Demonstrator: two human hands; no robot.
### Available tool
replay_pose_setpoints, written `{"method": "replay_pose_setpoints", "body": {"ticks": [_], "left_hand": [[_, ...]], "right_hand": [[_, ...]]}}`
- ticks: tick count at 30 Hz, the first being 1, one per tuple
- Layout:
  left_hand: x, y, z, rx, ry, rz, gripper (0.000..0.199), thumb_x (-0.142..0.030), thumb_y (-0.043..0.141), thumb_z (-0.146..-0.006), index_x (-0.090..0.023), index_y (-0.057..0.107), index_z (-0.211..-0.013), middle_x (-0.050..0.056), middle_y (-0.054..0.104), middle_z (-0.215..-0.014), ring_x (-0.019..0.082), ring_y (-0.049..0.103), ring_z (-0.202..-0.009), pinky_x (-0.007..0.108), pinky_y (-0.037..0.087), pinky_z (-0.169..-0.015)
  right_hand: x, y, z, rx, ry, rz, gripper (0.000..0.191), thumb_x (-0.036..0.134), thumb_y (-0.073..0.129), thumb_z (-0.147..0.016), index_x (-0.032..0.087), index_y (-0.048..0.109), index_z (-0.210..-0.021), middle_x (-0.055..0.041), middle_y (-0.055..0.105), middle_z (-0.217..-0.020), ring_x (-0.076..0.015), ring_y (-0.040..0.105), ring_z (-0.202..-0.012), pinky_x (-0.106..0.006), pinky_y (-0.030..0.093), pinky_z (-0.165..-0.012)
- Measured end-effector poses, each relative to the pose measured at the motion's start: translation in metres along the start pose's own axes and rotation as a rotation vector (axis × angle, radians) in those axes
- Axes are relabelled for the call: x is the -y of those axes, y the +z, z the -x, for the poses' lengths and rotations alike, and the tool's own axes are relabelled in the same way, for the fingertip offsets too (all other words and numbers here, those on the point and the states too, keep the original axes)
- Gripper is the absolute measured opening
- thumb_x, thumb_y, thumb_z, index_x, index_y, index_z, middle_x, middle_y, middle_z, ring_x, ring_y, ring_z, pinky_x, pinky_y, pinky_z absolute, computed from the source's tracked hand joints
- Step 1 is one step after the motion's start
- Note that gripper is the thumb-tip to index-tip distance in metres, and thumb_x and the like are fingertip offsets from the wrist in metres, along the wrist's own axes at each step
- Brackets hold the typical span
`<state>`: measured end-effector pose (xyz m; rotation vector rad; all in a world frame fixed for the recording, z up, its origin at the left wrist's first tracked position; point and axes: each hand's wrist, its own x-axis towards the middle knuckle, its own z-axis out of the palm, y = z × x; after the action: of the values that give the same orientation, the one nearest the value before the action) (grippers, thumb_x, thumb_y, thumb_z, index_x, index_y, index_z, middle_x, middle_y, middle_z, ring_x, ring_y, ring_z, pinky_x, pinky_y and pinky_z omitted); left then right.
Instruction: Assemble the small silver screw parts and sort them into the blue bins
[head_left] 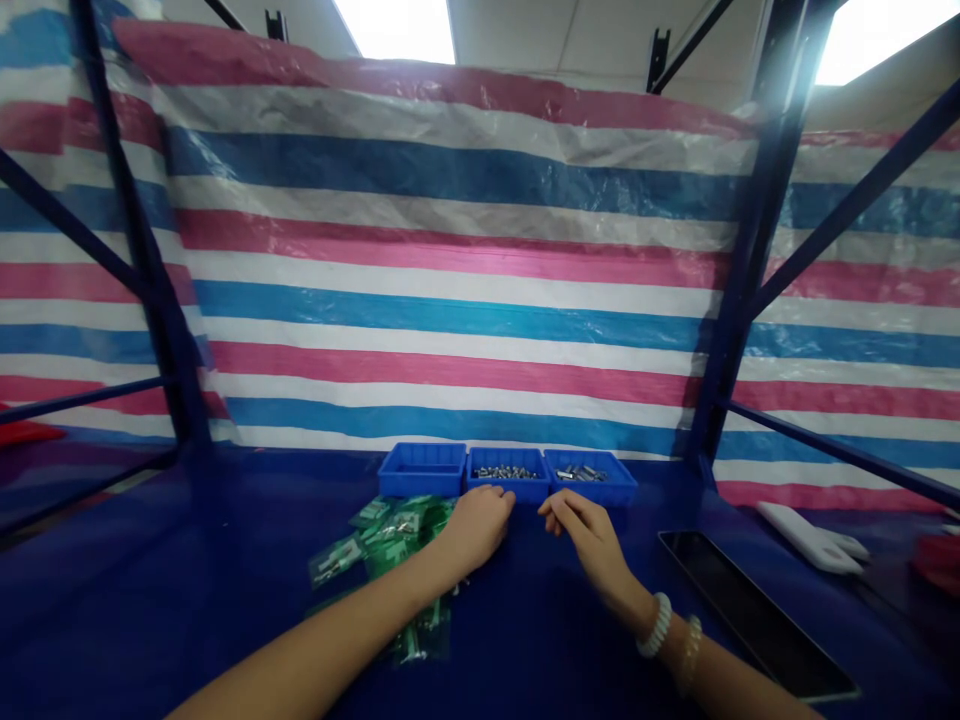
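Note:
My left hand (484,524) is closed, fingers curled in just in front of the middle blue bin (517,489); whatever it may hold is hidden. Small shiny metal parts fill the bottom of that bin. Facing it, my right hand (583,528) has its thumb and fingers drawn together, and I cannot make out anything between them. Behind it stands the right blue bin (600,494), with longer metal pieces inside. Clear plastic packets with green markings (390,540) lie in a pile beside and partly under my left forearm; some show small metal parts inside.
A third blue bin (422,484) stands at the left of the row. To the right lie a dark flat tablet-like device (754,610) and a white object (806,538). Blue metal posts (739,290) and a striped plastic sheet (465,300) bound the blue tabletop (247,560).

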<state>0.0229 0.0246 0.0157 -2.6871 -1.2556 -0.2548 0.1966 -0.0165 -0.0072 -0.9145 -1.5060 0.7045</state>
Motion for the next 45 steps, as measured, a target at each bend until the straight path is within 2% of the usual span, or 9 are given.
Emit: {"method": "replay_pose_setpoints", "body": {"ticks": [8,12,15,18,21,29,33,38,45], "left_hand": [[-0.003,0.002,0.0,-0.022,0.053,0.203,0.018,-0.007,0.05,-0.08,-0.015,0.065,-0.075,0.012,0.068,-0.081,0.027,0.064,-0.089,0.037,0.048,-0.081],[-0.005,-0.015,0.007,-0.076,0.089,0.401,0.016,-0.009,0.053,-0.082,-0.016,0.063,-0.092,0.007,0.071,-0.092,0.019,0.066,-0.09,0.031,0.05,-0.081],[-0.008,-0.026,0.017,-0.073,0.016,0.816,0.021,-0.01,0.059,-0.079,-0.014,0.057,-0.1,0.007,0.072,-0.093,0.016,0.069,-0.084,0.027,0.053,-0.075],[-0.009,-0.029,0.027,0.004,-0.141,1.288,0.026,-0.012,0.071,-0.067,-0.013,0.057,-0.089,0.009,0.074,-0.086,0.019,0.07,-0.079,0.029,0.053,-0.072],[-0.01,-0.028,0.031,0.055,-0.229,1.435,0.029,-0.014,0.076,-0.06,-0.014,0.056,-0.081,0.006,0.074,-0.079,0.018,0.07,-0.074,0.029,0.051,-0.071],[-0.012,-0.025,0.032,0.055,-0.275,1.451,0.021,-0.02,0.072,-0.065,-0.015,0.057,-0.079,0.001,0.071,-0.064,0.015,0.066,-0.064,0.028,0.048,-0.068],[-0.013,-0.021,0.031,0.056,-0.325,1.498,0.009,-0.016,0.056,-0.077,-0.015,0.057,-0.086,0.002,0.071,-0.071,0.013,0.066,-0.062,0.027,0.048,-0.066],[-0.021,-0.014,0.031,0.003,-0.274,1.435,0.025,0.0,0.053,-0.065,-0.015,0.056,-0.085,0.002,0.067,-0.081,0.011,0.065,-0.063,0.022,0.045,-0.06],[-0.033,-0.013,0.035,-0.258,-0.254,1.24,0.014,-0.023,0.065,-0.072,-0.015,0.058,-0.082,0.001,0.064,-0.073,0.012,0.06,-0.061,0.022,0.046,-0.057]], "right_hand": [[0.002,0.001,0.002,0.03,0.007,0.054,0.033,0.044,0.051,-0.088,0.017,0.066,-0.075,-0.0011,0.057,-0.062,-0.0161,0.053,-0.06,-0.026,0.04,-0.059],[0.008,-0.001,0.005,0.008,-0.068,0.147,0.022,0.035,0.052,-0.088,0.018,0.065,-0.084,-0.003,0.061,-0.073,-0.0176,0.057,-0.068,-0.027,0.043,-0.063],[0.016,-0.005,0.005,0.066,-0.192,0.214,0.016,0.026,0.056,-0.086,0.019,0.065,-0.096,-0.0046,0.064,-0.081,-0.0182,0.058,-0.072,-0.029,0.045,-0.068],[0.025,-0.008,0.005,0.204,-0.294,0.27,0.02,0.021,0.055,-0.085,0.02,0.066,-0.101,-0.0041,0.065,-0.08,-0.0173,0.059,-0.07,-0.03,0.047,-0.068],[0.031,-0.009,0.005,0.314,-0.325,0.28,0.024,0.016,0.055,-0.083,0.022,0.068,-0.102,-0.0048,0.066,-0.082,-0.0175,0.061,-0.072,-0.031,0.049,-0.069],[0.031,-0.01,0.005,0.397,-0.383,0.344,0.02,0.014,0.053,-0.083,0.022,0.069,-0.092,-0.0056,0.065,-0.082,-0.0182,0.06,-0.075,-0.03,0.048,-0.068],[0.031,-0.011,0.006,0.337,-0.431,0.446,0.014,0.019,0.053,-0.086,0.021,0.067,-0.088,-0.0054,0.063,-0.079,-0.0191,0.057,-0.075,-0.032,0.044,-0.069],[0.029,-0.009,0.007,0.22,-0.362,0.424,0.018,0.025,0.051,-0.089,0.02,0.064,-0.078,-0.004,0.06,-0.072,-0.0175,0.054,-0.069,-0.029,0.041,-0.064],[0.02,0.0,0.009,0.175,-0.151,0.272,0.03,0.035,0.05,-0.09,0.018,0.063,-0.069,-0.0013,0.058,-0.068,-0.0151,0.05,-0.062,-0.026,0.037,-0.058]]}}
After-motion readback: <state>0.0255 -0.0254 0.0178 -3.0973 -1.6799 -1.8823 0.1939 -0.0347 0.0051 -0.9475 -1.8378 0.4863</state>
